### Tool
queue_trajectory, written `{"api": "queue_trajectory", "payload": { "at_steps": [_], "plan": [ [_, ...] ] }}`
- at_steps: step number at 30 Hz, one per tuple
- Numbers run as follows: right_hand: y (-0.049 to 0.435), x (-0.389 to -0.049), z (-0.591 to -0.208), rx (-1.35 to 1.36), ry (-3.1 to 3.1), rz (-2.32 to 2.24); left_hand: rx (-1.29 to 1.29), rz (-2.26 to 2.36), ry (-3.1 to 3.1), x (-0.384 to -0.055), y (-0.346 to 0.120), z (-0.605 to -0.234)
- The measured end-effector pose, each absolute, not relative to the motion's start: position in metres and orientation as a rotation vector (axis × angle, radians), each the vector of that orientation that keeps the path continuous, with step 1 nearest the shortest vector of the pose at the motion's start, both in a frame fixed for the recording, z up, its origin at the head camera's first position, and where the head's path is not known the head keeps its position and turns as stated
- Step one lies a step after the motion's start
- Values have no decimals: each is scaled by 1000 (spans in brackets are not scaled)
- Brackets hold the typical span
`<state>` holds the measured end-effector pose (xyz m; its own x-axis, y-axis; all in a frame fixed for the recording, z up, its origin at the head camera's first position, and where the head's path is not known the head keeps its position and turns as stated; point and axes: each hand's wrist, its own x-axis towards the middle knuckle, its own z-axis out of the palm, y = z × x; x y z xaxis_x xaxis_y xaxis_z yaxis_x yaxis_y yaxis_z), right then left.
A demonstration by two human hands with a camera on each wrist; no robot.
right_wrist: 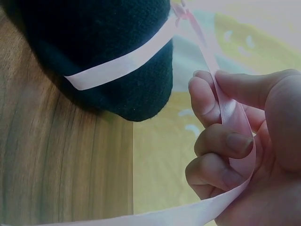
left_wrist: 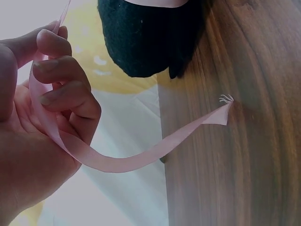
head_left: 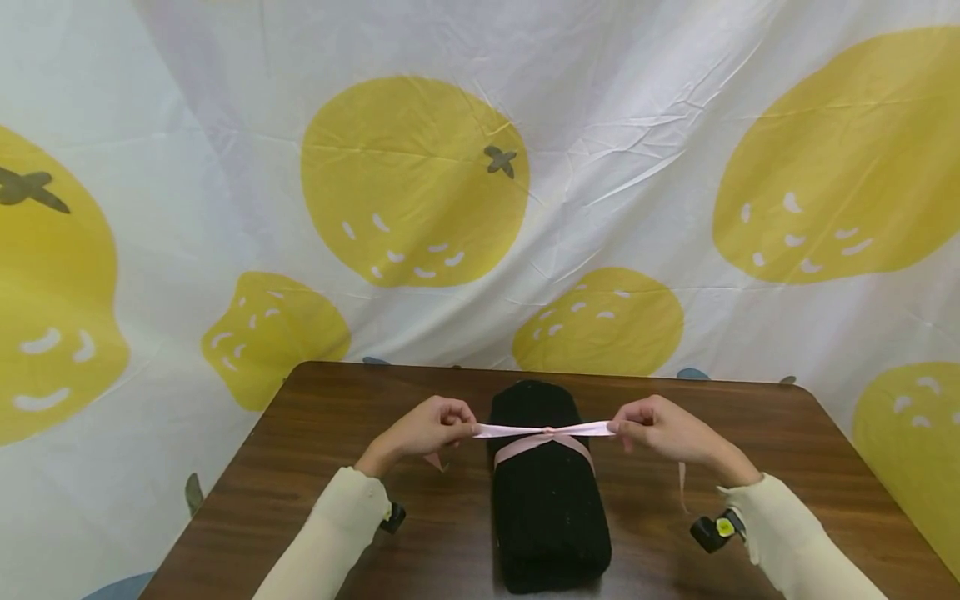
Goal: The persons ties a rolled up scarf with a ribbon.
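Note:
A black, fabric-covered oblong bundle (head_left: 551,517) lies lengthwise on the table. Round it runs a pink ribbon (head_left: 525,447), crossed in a small knot on top. My left hand (head_left: 435,427) pinches one end section of the ribbon between thumb and finger, and my right hand (head_left: 654,425) pinches the other. Both lengths stretch taut and nearly level from the knot. In the left wrist view a loose tail of ribbon (left_wrist: 127,163) passes through the palm and ends frayed over the wood. Another tail (right_wrist: 178,214) trails from the right palm in the right wrist view.
The brown wooden table (head_left: 300,517) has rounded back corners. Behind it hangs a white cloth (head_left: 600,167) printed with yellow lemons. A small black device is strapped at each wrist, below the pale sleeves (head_left: 322,533).

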<state>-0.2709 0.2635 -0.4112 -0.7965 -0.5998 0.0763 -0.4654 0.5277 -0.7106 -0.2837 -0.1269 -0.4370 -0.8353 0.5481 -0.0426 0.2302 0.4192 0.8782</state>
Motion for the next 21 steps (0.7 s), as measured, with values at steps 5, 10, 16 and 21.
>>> {"api": "queue_trajectory", "payload": {
  "at_steps": [5, 10, 16, 21],
  "plan": [
    [266, -270, -411, -907, 2578, -1126, 661, 1379, 2351, -285, -129, -440],
    [269, -271, -414, -901, 2562, -1138, 672, 1365, 2371, -287, -132, -444],
    [274, -272, -418, -905, 2555, -1128, 650, 1383, 2341, -288, -134, -448],
    [280, -273, -422, -905, 2548, -1122, 661, 1380, 2335, -287, -137, -450]
  ]
}}
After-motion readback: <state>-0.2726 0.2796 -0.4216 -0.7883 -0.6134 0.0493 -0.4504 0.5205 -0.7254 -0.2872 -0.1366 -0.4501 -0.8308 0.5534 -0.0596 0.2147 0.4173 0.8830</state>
